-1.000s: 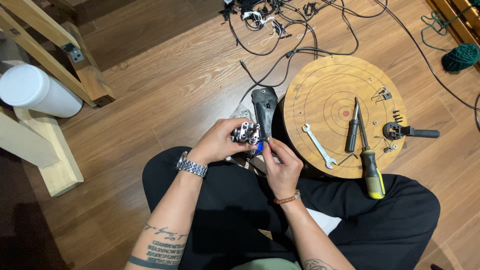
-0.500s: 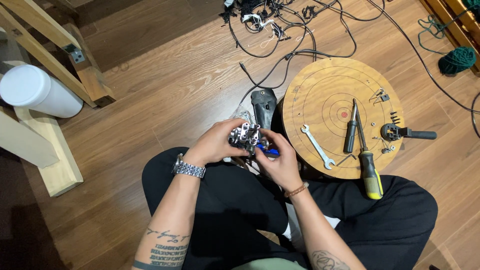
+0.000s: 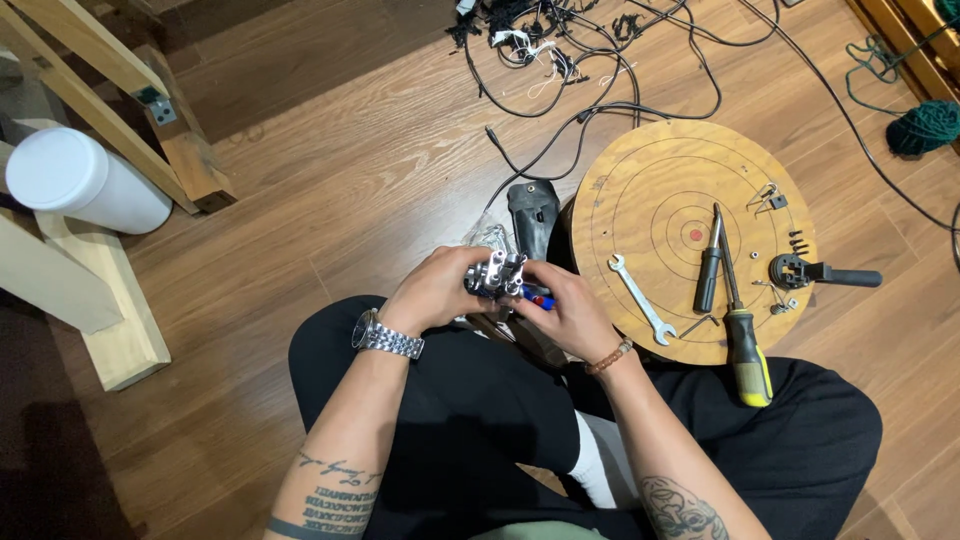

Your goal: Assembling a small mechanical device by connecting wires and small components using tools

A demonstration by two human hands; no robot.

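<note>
I sit cross-legged on a wooden floor and hold a small shiny metal part [image 3: 497, 273] with both hands over my lap. My left hand [image 3: 435, 289], with a metal watch on the wrist, grips its left side. My right hand [image 3: 563, 307], with a brown bracelet, closes on its right side and on a small blue and red tool [image 3: 536, 295] that pokes out between the fingers. A black pouch [image 3: 531, 213] lies on the floor just beyond my hands.
A round wooden board [image 3: 650, 180] to the right carries a wrench [image 3: 640, 298], a black-handled tool [image 3: 709, 262], a yellow-handled screwdriver [image 3: 742, 335], a black clamp piece [image 3: 820, 272] and small screws. Tangled black cables [image 3: 560, 40] lie beyond. A white cylinder [image 3: 80, 182] and wooden frame [image 3: 110, 80] stand left.
My right hand has slid up and closed further round the metal part. The view has shifted slightly; the tools on the board have not moved.
</note>
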